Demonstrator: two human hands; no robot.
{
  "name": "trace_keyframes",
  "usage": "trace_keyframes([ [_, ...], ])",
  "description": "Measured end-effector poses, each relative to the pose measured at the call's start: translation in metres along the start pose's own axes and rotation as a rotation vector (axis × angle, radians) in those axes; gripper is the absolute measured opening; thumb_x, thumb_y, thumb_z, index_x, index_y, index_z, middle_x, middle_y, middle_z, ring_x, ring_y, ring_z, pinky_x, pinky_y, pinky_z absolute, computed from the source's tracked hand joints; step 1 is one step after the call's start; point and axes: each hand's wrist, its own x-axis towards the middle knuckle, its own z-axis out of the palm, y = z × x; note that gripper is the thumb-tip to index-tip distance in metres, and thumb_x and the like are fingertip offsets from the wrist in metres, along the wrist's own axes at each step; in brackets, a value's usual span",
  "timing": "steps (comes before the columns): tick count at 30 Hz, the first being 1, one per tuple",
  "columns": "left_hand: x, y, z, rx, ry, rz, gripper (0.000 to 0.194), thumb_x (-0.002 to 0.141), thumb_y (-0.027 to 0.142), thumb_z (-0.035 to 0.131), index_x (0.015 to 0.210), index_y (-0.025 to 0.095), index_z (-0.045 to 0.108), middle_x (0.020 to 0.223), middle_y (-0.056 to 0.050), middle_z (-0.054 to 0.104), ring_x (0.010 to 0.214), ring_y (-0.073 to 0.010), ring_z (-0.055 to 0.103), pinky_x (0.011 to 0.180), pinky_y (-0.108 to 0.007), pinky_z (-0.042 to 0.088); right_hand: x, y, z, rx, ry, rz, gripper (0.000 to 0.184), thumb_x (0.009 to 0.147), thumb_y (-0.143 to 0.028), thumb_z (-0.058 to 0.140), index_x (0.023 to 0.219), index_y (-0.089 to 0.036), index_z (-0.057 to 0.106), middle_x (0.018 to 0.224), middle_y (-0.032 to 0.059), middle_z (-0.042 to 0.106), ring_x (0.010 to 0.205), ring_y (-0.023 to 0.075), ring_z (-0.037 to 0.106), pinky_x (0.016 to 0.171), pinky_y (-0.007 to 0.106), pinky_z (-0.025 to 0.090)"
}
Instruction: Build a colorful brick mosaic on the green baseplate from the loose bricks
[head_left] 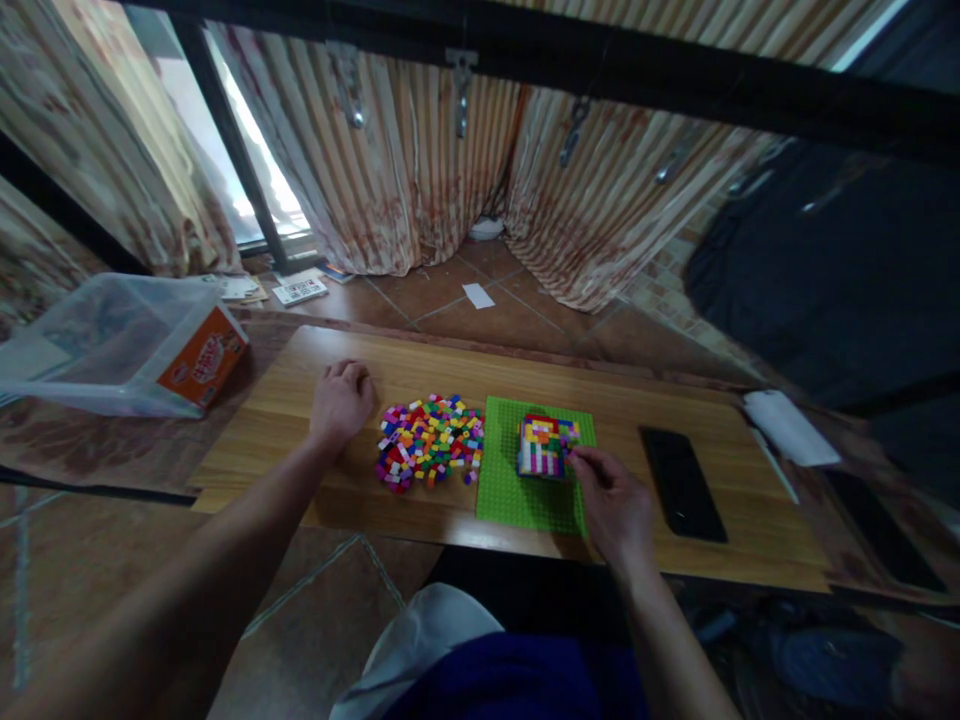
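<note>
A block-shaped build of colourful toy bricks (541,450) stands on a green studded baseplate (499,495). At its right side is my right hand (616,498), thumb and forefinger pinched together against or just beside the bricks. Whatever sits between those fingertips is too small to make out. Left of the baseplate lies a loose pile of small mixed-colour bricks (431,440). My left hand (343,400) rests on the wooden table left of this pile, its fingers curled in and no brick showing in them.
A black phone-like slab (682,484) lies right of the baseplate on the wooden table (420,360). Beyond the table's right end are a white object (789,428) and another dark slab (885,530). A clear plastic bin (112,345) stands at the left. A dark bar (525,50) crosses overhead.
</note>
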Motion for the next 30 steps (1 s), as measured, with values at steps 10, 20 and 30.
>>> trace_keyframes([
  [10, 0.0, 0.0, -0.001, 0.0, -0.003, 0.003, 0.024, 0.086, 0.027, 0.042, 0.093, 0.021, 0.064, 0.108, -0.012, 0.066, 0.11, -0.03, 0.056, 0.1, -0.047, 0.041, 0.015, 0.013, 0.011, 0.111, 0.017, -0.035, 0.022, 0.077, -0.044, 0.07, 0.082, -0.024, 0.078, 0.094, 0.0066, 0.07, 0.089, 0.0208, 0.064, 0.077, 0.036, 0.051],
  [20, 0.001, -0.001, 0.0, 0.025, 0.01, 0.007, 0.021, 0.086, 0.028, 0.042, 0.088, 0.022, 0.062, 0.104, -0.011, 0.067, 0.106, -0.0289, 0.057, 0.099, -0.045, 0.043, 0.021, 0.022, 0.019, 0.475, 0.009, 0.265, 0.031, 0.055, -0.041, 0.085, 0.077, -0.021, 0.076, 0.085, 0.0041, 0.075, 0.082, 0.0201, 0.067, 0.08, 0.039, 0.053],
  [30, 0.001, -0.001, 0.001, 0.017, 0.009, 0.002, 0.022, 0.087, 0.028, 0.042, 0.088, 0.021, 0.062, 0.106, -0.011, 0.067, 0.109, -0.0284, 0.057, 0.101, -0.043, 0.042, 0.023, 0.015, 0.02, 0.57, 0.036, 0.371, 0.029, 0.047, -0.034, 0.087, 0.068, -0.021, 0.072, 0.078, 0.0009, 0.073, 0.076, 0.0172, 0.066, 0.074, 0.034, 0.053],
])
